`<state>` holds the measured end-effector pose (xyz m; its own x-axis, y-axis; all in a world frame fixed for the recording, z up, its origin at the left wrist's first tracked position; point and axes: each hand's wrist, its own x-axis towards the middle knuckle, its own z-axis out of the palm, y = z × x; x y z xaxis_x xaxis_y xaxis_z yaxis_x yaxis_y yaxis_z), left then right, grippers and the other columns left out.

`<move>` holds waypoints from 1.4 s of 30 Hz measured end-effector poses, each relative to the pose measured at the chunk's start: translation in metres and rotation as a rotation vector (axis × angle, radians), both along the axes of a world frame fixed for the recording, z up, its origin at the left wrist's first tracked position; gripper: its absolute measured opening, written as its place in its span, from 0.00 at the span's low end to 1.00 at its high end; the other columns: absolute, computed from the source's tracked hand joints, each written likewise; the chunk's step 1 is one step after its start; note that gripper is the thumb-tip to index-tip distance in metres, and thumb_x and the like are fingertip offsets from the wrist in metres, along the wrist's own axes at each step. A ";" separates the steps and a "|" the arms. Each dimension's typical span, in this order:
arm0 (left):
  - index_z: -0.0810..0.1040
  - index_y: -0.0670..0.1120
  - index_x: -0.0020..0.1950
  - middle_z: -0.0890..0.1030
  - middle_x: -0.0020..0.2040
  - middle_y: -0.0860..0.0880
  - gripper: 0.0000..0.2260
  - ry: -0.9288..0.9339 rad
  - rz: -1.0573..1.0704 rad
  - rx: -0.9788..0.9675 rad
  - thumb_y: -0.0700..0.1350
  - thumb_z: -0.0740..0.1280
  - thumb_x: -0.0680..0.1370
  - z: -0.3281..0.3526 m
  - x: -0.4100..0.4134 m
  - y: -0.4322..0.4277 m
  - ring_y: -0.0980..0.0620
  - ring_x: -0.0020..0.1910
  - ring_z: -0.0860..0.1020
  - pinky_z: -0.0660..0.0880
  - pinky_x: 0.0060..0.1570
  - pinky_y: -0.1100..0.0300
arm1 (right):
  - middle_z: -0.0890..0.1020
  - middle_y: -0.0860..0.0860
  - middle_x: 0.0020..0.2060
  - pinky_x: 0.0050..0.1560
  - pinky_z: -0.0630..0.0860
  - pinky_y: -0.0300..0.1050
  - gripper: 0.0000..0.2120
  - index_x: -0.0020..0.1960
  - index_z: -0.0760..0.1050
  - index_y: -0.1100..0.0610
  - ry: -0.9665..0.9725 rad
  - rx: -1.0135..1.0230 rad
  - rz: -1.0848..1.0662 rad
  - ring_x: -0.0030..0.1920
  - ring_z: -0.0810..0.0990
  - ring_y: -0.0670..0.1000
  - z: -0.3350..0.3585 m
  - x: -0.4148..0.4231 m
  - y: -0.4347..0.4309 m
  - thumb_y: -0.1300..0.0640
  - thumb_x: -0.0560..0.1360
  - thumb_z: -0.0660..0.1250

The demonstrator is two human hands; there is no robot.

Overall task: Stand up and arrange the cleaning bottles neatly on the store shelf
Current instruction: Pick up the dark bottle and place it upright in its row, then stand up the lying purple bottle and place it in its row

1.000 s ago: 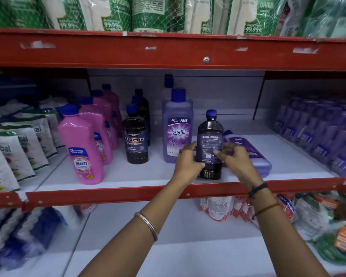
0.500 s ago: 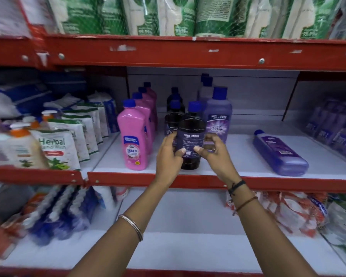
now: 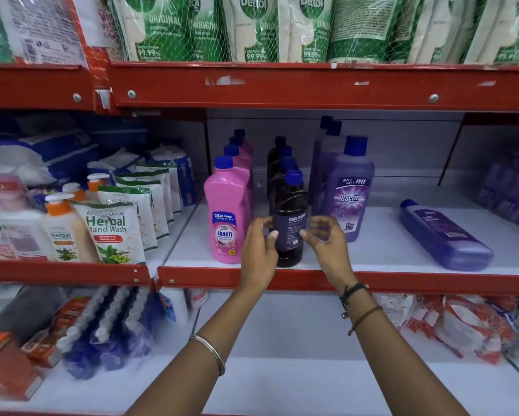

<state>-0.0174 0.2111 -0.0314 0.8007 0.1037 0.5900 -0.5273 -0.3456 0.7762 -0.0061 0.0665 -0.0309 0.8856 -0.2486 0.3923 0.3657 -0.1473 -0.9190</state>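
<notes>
A dark floor-cleaner bottle (image 3: 288, 202) with a blue cap stands at the front of a row of dark bottles on the white shelf (image 3: 378, 253). My left hand (image 3: 258, 250) and my right hand (image 3: 327, 247) flank it. Only the thumb tips reach its label, and the fingers are curled loosely off its sides. A row of pink Shakti bottles (image 3: 226, 214) stands to its left, and a row of upright purple Bactin bottles (image 3: 348, 193) to its right. One purple bottle (image 3: 444, 235) lies flat on its side further right.
Herbal hand wash pouches (image 3: 111, 232) and pump bottles (image 3: 62, 232) fill the shelf section to the left. Green Dettol refill packs (image 3: 252, 28) hang over the upper red shelf edge. Blurred purple packs (image 3: 510, 190) sit at the far right. Brushes (image 3: 108, 328) lie on the lower shelf.
The dark bottle went left from beside the lying purple bottle to the front of the dark row. Both hands have loosened from gripping it. My view shifted left.
</notes>
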 end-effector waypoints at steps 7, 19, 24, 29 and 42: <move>0.69 0.45 0.62 0.76 0.55 0.50 0.19 0.109 -0.104 -0.085 0.38 0.68 0.73 0.002 0.000 0.001 0.54 0.53 0.75 0.74 0.56 0.57 | 0.82 0.46 0.48 0.58 0.78 0.50 0.05 0.48 0.78 0.47 -0.002 -0.009 0.197 0.53 0.81 0.48 -0.002 -0.011 -0.006 0.56 0.75 0.67; 0.66 0.47 0.66 0.74 0.58 0.51 0.23 0.123 -0.116 -0.030 0.34 0.66 0.73 0.002 0.007 0.002 0.60 0.52 0.74 0.73 0.56 0.58 | 0.82 0.55 0.51 0.47 0.81 0.37 0.15 0.61 0.75 0.57 0.049 0.028 0.278 0.49 0.82 0.50 0.008 -0.001 -0.010 0.66 0.75 0.65; 0.67 0.48 0.65 0.75 0.61 0.47 0.23 0.100 -0.020 0.028 0.36 0.68 0.73 0.000 0.005 -0.003 0.50 0.57 0.74 0.75 0.58 0.49 | 0.82 0.55 0.54 0.50 0.80 0.38 0.16 0.63 0.74 0.58 0.049 0.038 0.250 0.53 0.81 0.52 0.007 -0.001 -0.008 0.65 0.76 0.64; 0.64 0.44 0.66 0.71 0.62 0.44 0.23 0.090 0.072 0.037 0.38 0.67 0.73 -0.005 -0.007 -0.014 0.45 0.62 0.71 0.71 0.64 0.48 | 0.81 0.59 0.55 0.57 0.77 0.45 0.16 0.62 0.74 0.60 0.068 0.026 0.191 0.54 0.80 0.52 0.010 -0.008 -0.013 0.64 0.75 0.66; 0.68 0.43 0.61 0.72 0.60 0.44 0.14 -0.119 -0.176 0.082 0.40 0.63 0.76 0.017 -0.012 -0.168 0.50 0.61 0.69 0.60 0.59 0.74 | 0.82 0.57 0.53 0.53 0.73 0.37 0.11 0.56 0.77 0.62 -0.016 -0.235 -0.254 0.51 0.80 0.51 0.030 -0.025 -0.170 0.60 0.75 0.66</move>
